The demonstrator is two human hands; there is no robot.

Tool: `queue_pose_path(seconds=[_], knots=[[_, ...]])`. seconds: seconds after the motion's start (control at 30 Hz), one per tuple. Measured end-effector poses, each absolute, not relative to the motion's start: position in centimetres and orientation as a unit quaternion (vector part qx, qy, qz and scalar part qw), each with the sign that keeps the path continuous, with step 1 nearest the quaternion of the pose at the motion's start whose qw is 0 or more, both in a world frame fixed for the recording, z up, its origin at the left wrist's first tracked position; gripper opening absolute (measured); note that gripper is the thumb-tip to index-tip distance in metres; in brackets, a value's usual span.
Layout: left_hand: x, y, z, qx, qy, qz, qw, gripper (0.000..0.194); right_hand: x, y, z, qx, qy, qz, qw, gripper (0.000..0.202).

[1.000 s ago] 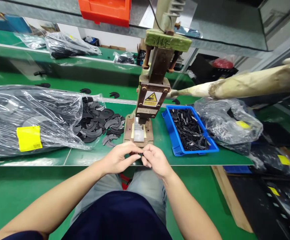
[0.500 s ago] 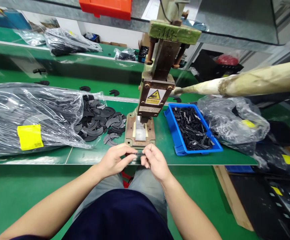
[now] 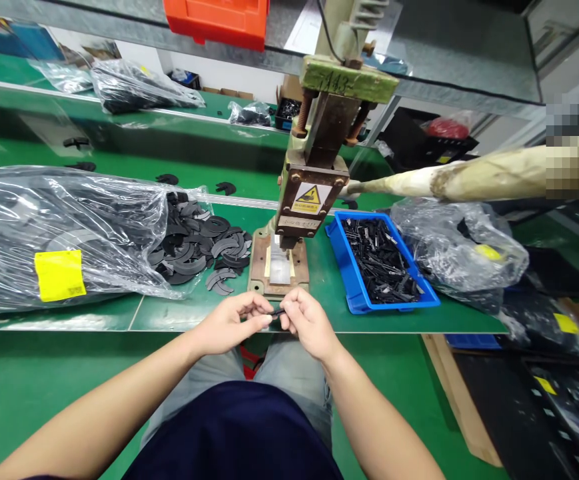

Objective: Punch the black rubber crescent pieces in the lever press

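Note:
Between the fingertips of both hands is a small dark part (image 3: 276,313), mostly covered by the fingers, so its exact kind cannot be made out. My left hand (image 3: 235,323) pinches its left end and my right hand (image 3: 308,320) pinches the other. Both hands are at the front edge of the green bench. Just beyond them stands a hand press (image 3: 314,173) with a warning label, its ram above a metal plate (image 3: 280,270) on the base. Left of the press lies a pile of black curved plastic pieces (image 3: 202,243).
A blue bin (image 3: 352,283) full of thin black parts sits right of the press. The press's long wrapped lever (image 3: 469,177) reaches out to the right above a clear bag (image 3: 469,260). A large plastic bag (image 3: 69,220) covers the bench's left side. An orange bin (image 3: 219,20) rests overhead.
The dark part between my fingers has tilted slightly, its right end now higher. Both hands stay together at the bench edge; the camera view has shifted a little.

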State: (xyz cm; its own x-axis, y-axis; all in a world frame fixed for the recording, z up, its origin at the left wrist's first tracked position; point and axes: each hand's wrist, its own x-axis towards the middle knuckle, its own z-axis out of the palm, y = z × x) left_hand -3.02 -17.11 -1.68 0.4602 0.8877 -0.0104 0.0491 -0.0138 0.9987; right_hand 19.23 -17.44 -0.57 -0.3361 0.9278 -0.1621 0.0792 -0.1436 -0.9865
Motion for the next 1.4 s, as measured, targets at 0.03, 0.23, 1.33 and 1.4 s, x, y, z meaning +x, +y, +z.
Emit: queue_pose_path(seconds=[0.03,0.23,1.33,1.4], knots=[[-2.9,-16.9,-1.7,0.588,0.373,0.344,0.63,0.029,19.2,-17.4,-0.2,-0.456,-0.563,0.598,0.342,0.028],[-2.3,-15.5,-2.0,0.486,0.323,0.299,0.755,0.04,18.8,-17.0,1.2,-0.443,-0.635,0.554,0.307,0.021],[-4.9,-4.3,-0.7,0.853,0.421,0.277,0.137,0.023,25.0,-14.1,6.2,-0.221,-0.755,-0.007,0.618,0.007],[-7.5,-5.5,0.2,0.855,0.442,0.251,0.103,0.021,24.8,-14.2,6.2,-0.221,-0.748,-0.012,0.625,0.009]])
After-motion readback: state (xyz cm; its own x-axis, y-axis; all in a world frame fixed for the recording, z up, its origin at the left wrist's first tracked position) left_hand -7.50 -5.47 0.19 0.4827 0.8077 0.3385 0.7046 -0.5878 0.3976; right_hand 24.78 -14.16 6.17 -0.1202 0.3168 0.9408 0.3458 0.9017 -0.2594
